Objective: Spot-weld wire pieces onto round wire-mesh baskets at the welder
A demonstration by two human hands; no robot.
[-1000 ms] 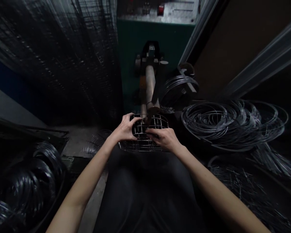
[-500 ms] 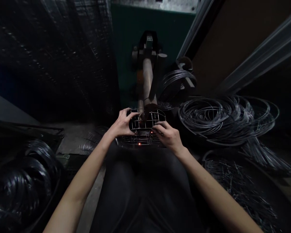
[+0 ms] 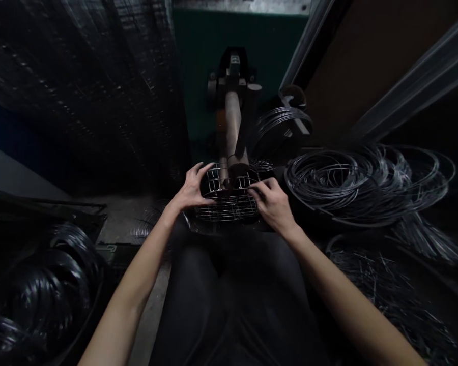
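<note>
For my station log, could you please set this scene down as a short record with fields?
Left hand: thumb and fingers spread at the left side of a wire basket
Right hand: fingertips at its right rim
Ahead: green panel; metal bar reaching toward the basket
Right side: wire rings, short wires
Left side: shiny wire coils

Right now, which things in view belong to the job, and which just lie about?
Seemingly in use:
wire frame
left hand
right hand
cylindrical machine arm

Apparently lying about:
wire rings, right
loose wire pieces, lower right
dark coils, lower left
</note>
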